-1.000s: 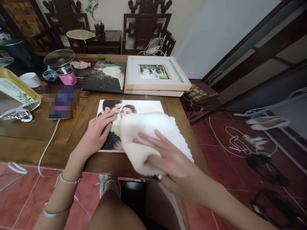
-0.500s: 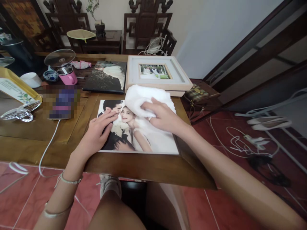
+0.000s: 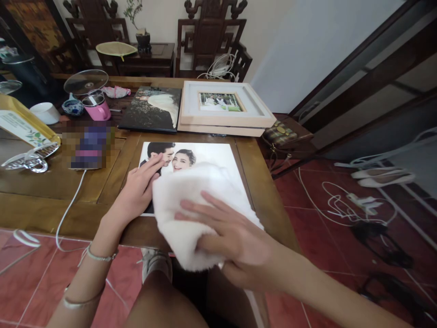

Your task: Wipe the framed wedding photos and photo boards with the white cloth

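Note:
A photo panel [image 3: 218, 152] showing two people lies flat on the wooden table near its front edge. My left hand [image 3: 141, 187] rests with outstretched fingers on the panel's left side. With my right hand [image 3: 225, 228] I hold a fluffy white cloth [image 3: 180, 191] over the panel's lower right part. The cloth hides much of the picture, and one corner of it hangs past the table's front edge. My right hand is slightly blurred.
Behind the panel lie a dark photo panel [image 3: 153, 109] and stacked light wooden frames [image 3: 225, 107]. To the left are a pink mug [image 3: 97, 107], a white cup [image 3: 46, 113], a blurred-out device [image 3: 89, 148] with a white cable, and a silver hair claw [image 3: 32, 157].
My right hand has drawn the white cloth from the panel's upper right down toward me, past the front edge. The left hand stays nearly in place.

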### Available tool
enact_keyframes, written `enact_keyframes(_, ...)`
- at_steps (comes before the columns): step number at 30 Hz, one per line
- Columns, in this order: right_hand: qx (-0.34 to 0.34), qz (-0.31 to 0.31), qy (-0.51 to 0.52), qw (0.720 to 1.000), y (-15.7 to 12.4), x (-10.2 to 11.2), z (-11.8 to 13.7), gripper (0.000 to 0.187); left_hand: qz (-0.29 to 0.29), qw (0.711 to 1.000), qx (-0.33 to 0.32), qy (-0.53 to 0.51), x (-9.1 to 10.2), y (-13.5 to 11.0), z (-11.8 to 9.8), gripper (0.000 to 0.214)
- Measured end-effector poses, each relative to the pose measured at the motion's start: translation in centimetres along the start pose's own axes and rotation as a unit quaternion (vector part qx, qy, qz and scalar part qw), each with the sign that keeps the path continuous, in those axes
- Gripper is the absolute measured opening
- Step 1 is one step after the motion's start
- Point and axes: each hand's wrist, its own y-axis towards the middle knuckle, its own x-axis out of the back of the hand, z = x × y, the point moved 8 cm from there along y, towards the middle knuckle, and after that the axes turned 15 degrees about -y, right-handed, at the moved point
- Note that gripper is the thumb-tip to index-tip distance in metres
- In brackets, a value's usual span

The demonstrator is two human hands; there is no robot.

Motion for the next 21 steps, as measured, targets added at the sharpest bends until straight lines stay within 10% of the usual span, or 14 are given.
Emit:
enact_keyframes(13, -0.186, -0.056, -0.067, 0.979, 3.9, 0.8, -12.6, 0.036, -0.023, 0.999, 0.017, 0.035, 0.3, -0.2, 0.1, 0.048)
enact_keyframes(21, -0.120, -0.039, -0.043, 0.991, 2.3, -0.3, -5.3, 0.048, -0.023, 0.999, 0.009, 0.038, 0.2, 0.0, 0.2, 0.050)
